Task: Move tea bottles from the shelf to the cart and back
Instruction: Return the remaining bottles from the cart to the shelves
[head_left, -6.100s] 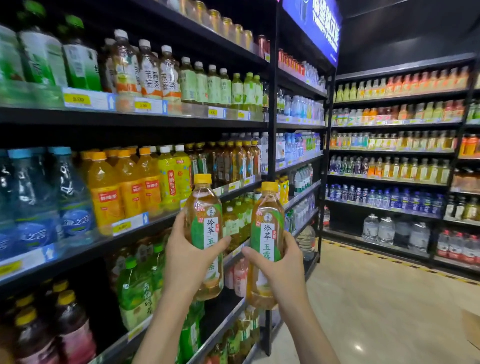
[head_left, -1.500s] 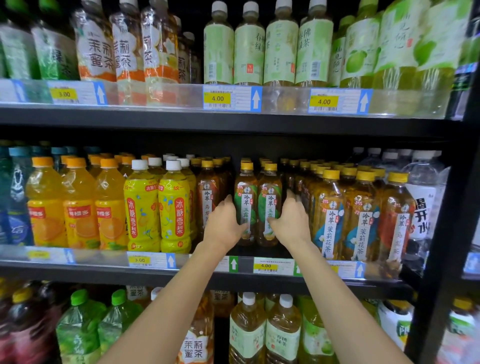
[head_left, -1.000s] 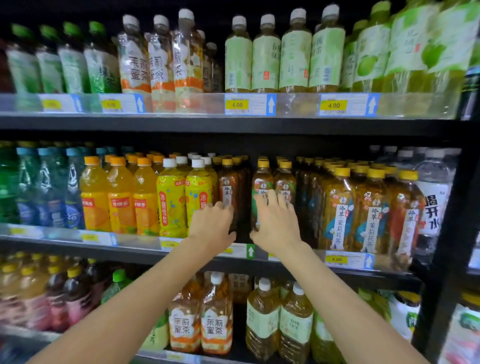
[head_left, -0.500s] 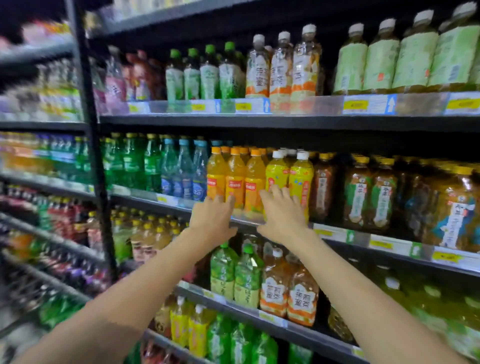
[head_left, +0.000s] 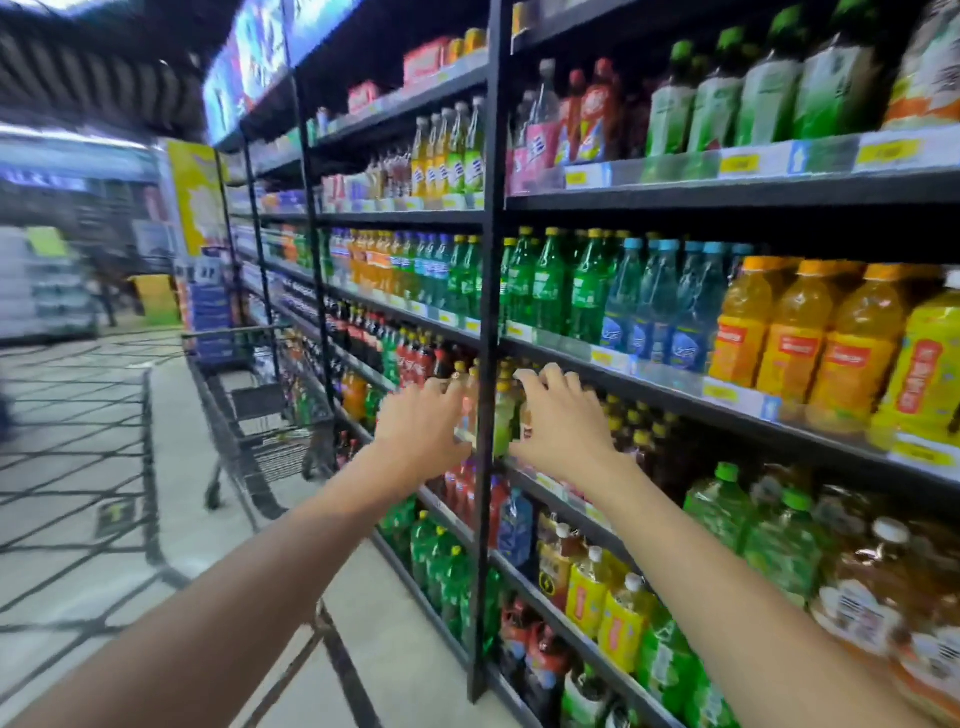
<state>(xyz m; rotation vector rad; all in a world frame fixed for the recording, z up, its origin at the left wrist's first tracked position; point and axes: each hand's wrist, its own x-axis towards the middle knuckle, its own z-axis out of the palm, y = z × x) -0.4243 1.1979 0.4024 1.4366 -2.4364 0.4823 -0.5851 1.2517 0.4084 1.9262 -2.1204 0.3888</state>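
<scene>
Both my arms reach forward in front of the drinks shelf (head_left: 675, 400). My left hand (head_left: 423, 426) and my right hand (head_left: 563, 428) hold nothing, their fingers spread and loosely bent. They hover on either side of a black shelf post (head_left: 487, 291) without gripping it. Behind them stand blurred yellow-capped bottles (head_left: 503, 415) on the shelf. Amber tea bottles with white caps (head_left: 878, 592) fill the lower right shelf. The dark wire cart (head_left: 260, 400) stands in the aisle to the left, beyond my left hand; what it holds is unclear.
Green soda, blue water and orange juice bottles (head_left: 789, 338) line the shelf above my hands. The pale tiled aisle floor (head_left: 171, 519) runs left of the shelves. More shelving and a yellow sign (head_left: 195, 197) stand at the far end.
The view has swung left along the shelf, bringing the cart into sight. Both hands left the two tea bottles on the shelf and moved left, empty.
</scene>
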